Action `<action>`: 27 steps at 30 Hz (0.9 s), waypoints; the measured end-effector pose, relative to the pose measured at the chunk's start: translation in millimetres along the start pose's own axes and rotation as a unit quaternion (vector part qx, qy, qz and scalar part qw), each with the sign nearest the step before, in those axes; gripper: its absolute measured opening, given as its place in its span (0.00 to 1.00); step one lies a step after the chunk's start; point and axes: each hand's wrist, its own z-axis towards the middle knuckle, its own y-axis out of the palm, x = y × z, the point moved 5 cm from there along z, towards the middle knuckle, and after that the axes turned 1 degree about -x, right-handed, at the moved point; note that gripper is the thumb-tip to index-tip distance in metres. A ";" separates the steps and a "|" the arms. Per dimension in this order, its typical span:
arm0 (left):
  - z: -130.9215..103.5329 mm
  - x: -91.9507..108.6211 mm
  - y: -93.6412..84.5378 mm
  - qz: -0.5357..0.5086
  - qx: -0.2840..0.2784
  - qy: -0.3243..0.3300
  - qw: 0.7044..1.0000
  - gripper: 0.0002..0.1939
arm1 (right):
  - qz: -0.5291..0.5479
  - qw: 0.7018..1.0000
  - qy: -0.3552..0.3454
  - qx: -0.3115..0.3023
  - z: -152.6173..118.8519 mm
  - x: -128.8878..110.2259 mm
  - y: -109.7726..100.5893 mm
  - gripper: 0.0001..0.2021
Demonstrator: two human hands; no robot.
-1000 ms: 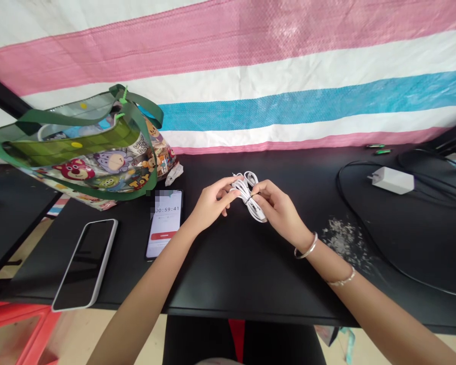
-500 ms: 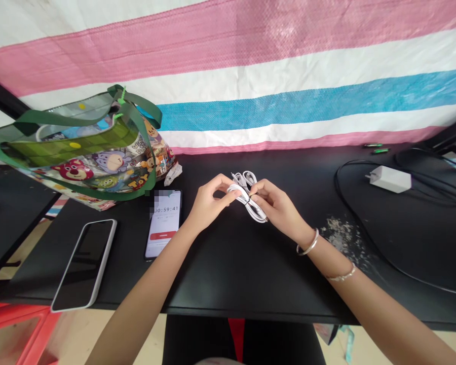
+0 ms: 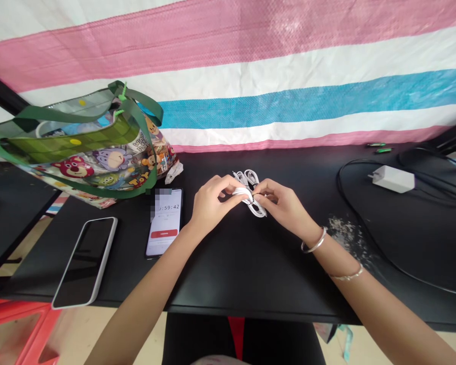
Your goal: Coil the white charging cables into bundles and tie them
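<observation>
A bundle of white cable is held over the black table, with a dark tie around its middle. My left hand pinches the left side of the coil between thumb and fingers. At the tie, the thumb and forefinger of my right hand are closed on the bundle, though the small part they grip is partly hidden. Another looped bundle of white cable lies just behind the fingertips.
Left of my hands are a lit phone, a dark-screened phone and a green-handled cartoon bag. A white charger, black cables and scattered pale debris are on the right of the table.
Both hands stay on the white bundle. My left fingers have closed in further over the coil, and my right hand has shifted slightly right. The timer on the lit phone has advanced one second.
</observation>
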 end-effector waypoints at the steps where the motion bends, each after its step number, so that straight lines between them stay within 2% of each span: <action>1: -0.7 2.8 -0.4 0.027 0.009 0.021 0.999 0.05 | -0.005 1.000 -0.003 0.002 0.2 -0.6 -0.8 0.06; 6: -6.3 18.2 -1.8 0.144 0.069 0.151 0.976 0.11 | -0.059 0.998 -0.017 0.020 -1.2 -5.6 -4.8 0.05; 11: -12.2 25.8 -2.6 0.185 0.121 0.244 0.944 0.10 | -0.104 0.994 -0.021 0.040 -4.3 -8.3 -7.0 0.02; 17: -15.7 27.1 -2.8 0.167 0.132 0.279 0.936 0.10 | -0.052 0.996 -0.068 0.007 -4.6 -17.2 -5.2 0.07; 21: -17.8 31.3 -1.9 0.168 0.134 0.308 0.927 0.09 | -0.066 0.992 -0.107 0.023 -5.6 -24.1 -7.3 0.08; 27: -20.9 40.8 -1.3 0.193 0.160 0.364 0.897 0.08 | -0.088 0.987 -0.126 0.039 -7.3 -26.9 -7.9 0.07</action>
